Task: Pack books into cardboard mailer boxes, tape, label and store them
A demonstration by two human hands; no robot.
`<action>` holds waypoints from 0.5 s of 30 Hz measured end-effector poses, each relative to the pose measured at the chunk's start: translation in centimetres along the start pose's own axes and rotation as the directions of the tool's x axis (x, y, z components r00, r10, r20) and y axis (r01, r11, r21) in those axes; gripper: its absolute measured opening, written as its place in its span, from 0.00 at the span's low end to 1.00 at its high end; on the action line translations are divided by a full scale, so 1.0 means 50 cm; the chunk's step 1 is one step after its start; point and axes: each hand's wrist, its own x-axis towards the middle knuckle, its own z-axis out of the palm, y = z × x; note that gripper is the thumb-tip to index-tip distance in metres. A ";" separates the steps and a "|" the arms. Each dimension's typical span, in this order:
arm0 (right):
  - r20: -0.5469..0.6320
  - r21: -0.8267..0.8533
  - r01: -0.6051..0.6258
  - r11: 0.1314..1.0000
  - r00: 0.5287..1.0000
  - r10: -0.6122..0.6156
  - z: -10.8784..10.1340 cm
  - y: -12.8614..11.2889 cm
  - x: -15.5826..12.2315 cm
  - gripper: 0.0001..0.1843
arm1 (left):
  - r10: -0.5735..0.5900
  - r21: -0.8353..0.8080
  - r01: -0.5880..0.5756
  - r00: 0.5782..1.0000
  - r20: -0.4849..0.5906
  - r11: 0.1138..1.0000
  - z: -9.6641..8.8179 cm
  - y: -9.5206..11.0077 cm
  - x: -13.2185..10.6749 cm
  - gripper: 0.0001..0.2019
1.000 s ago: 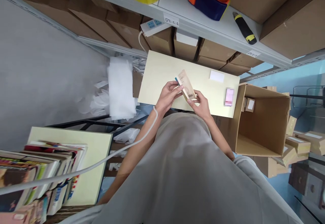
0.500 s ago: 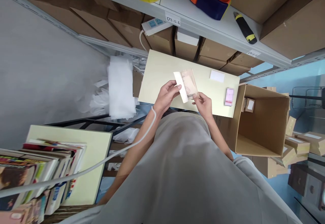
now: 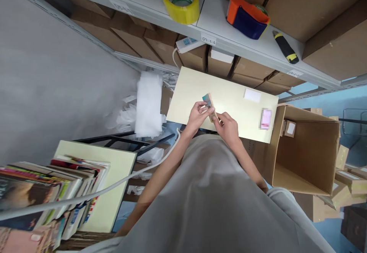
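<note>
A small book with a bluish cover and yellowed page edges is tilted up over the cream tabletop. Fingers and thumb of my left hand are closed on its left side. At the lower right corner, my right hand grips the same book. Much of its cover is hidden by my fingers. To the right on the tabletop lie a white slip of paper and a blurred-out pink item.
An open cardboard box stands right of the tabletop. Books are stacked at lower left, with a white cable crossing above them. On the shelf are yellow tape, a tape dispenser and a utility knife. White foam wrap hangs left.
The book was open, showing a white flap and a stamped, yellowed page. It is now closed and turned, with its cover and edge showing. The view has shifted slightly.
</note>
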 end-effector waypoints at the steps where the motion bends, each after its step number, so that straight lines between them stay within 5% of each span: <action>1: 0.044 -0.006 -0.039 0.999 0.998 0.040 0.009 0.011 0.015 0.17 | 0.000 0.014 0.000 0.999 -0.040 1.000 -0.010 -0.014 0.006 0.29; 5: 0.280 0.172 -0.293 0.941 0.930 0.238 0.069 0.071 0.091 0.13 | -0.152 -0.010 0.155 0.951 -0.271 0.988 -0.055 -0.075 0.038 0.23; 9: 0.380 0.416 -0.504 0.757 0.852 0.359 0.174 0.103 0.180 0.14 | -0.376 -0.073 0.373 0.868 -0.326 0.925 -0.097 -0.129 0.078 0.18; 15: 0.401 0.567 -0.600 0.564 0.800 0.447 0.325 0.068 0.321 0.13 | -0.298 -0.066 0.296 0.872 -0.388 0.953 -0.157 -0.153 0.174 0.26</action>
